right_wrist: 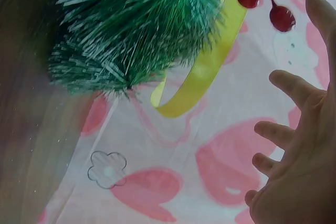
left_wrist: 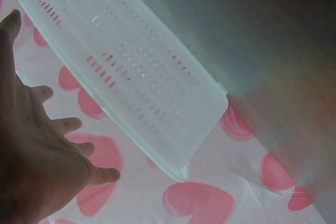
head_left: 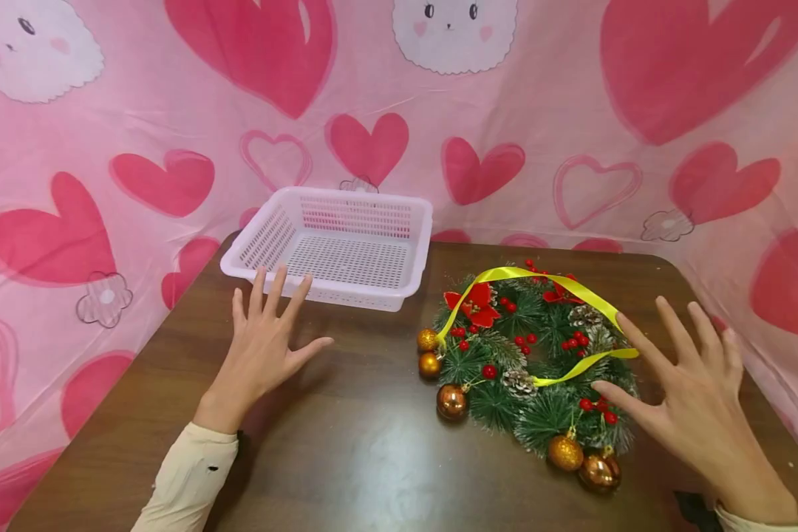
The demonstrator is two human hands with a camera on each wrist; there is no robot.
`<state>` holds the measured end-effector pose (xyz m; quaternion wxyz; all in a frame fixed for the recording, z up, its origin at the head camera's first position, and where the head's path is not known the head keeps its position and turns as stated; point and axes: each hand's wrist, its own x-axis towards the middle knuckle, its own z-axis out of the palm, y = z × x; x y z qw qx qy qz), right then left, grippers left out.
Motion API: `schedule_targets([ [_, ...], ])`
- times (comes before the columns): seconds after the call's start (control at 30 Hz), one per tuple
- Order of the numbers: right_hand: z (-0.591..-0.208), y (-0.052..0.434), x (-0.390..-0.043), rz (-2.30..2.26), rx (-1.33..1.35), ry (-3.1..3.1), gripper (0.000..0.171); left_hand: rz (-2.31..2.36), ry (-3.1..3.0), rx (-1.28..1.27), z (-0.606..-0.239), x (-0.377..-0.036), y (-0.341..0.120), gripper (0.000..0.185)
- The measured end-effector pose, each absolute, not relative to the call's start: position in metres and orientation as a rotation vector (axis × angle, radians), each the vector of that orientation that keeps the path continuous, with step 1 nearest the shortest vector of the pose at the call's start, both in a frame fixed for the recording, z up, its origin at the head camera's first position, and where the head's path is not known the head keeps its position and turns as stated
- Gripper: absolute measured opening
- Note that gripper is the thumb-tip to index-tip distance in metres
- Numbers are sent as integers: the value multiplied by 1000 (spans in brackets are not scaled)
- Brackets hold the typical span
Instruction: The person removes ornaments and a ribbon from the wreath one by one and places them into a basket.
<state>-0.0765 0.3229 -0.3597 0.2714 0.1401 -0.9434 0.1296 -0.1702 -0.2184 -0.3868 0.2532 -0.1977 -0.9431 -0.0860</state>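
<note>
A green wreath (head_left: pixel 532 362) with red berries, gold baubles, pine cones and a yellow ribbon (head_left: pixel 539 281) lies on the dark wooden table (head_left: pixel 359 451). My right hand (head_left: pixel 691 399) hovers with spread fingers at the wreath's right edge, holding nothing; in the right wrist view its fingers (right_wrist: pixel 294 145) are beside the green needles (right_wrist: pixel 131 30) and ribbon (right_wrist: pixel 205 72). My left hand (head_left: pixel 262 347) is spread open above the table, just in front of a white plastic basket (head_left: pixel 339 244), which is empty. The left wrist view shows that hand (left_wrist: pixel 37 150) near the basket (left_wrist: pixel 131 66).
A pink cloth printed with hearts (head_left: pixel 399 111) walls the table on three sides. The basket stands at the table's back left, the wreath at the right. Bare wood lies between my hands and toward the front edge.
</note>
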Motion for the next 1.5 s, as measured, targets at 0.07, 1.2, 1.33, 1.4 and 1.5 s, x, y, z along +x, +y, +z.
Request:
schedule_targets([
  [0.07, -359, 320, -78, 345, 392, -2548, 96, -239, -2572, -540, -387, -171, -217, 102],
  [1.2, -364, 270, -75, 480, 669, -2694, 71, -673, -2602, -1044, -376, -161, -150, 50],
  [1.33, -368, 266, -76, 478, 702, -2686, 70, -700, -2632, -1089, -376, -165, -138, 49],
  [1.4, -370, 264, -77, 475, 717, -2679, 68, -702, -2641, -1110, -377, -168, -133, 49],
  [1.5, -372, 262, -77, 470, 733, -2674, 65, -707, -2655, -1141, -378, -173, -125, 48],
])
